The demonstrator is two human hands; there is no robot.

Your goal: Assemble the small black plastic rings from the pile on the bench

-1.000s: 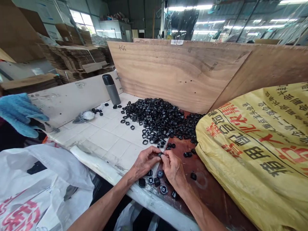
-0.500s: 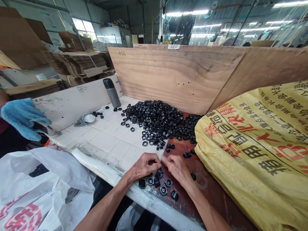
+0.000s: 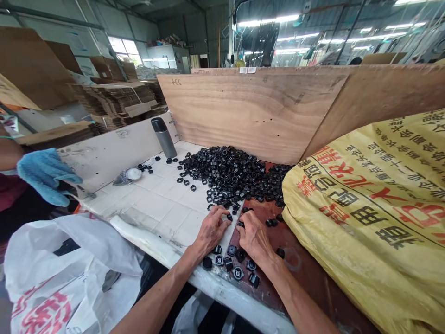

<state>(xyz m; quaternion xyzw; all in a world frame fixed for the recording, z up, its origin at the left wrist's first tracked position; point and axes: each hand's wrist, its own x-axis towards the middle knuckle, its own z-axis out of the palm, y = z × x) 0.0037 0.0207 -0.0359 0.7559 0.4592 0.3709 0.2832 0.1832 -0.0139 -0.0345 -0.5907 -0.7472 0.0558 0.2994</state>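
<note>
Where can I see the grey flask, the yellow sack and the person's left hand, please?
grey flask (image 3: 164,141), head view, on its grey body.
yellow sack (image 3: 347,260), head view, on its printed side.
left hand (image 3: 211,230), head view, on the back of the hand.

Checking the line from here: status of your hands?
Left hand open beside black plastic ring. Right hand at black part. Black fittings below both hands. Yellow sack right.

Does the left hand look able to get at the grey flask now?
Probably yes: the left hand has white tile toward the grey flask, with nothing tall between, though the stretch looks long.
</note>
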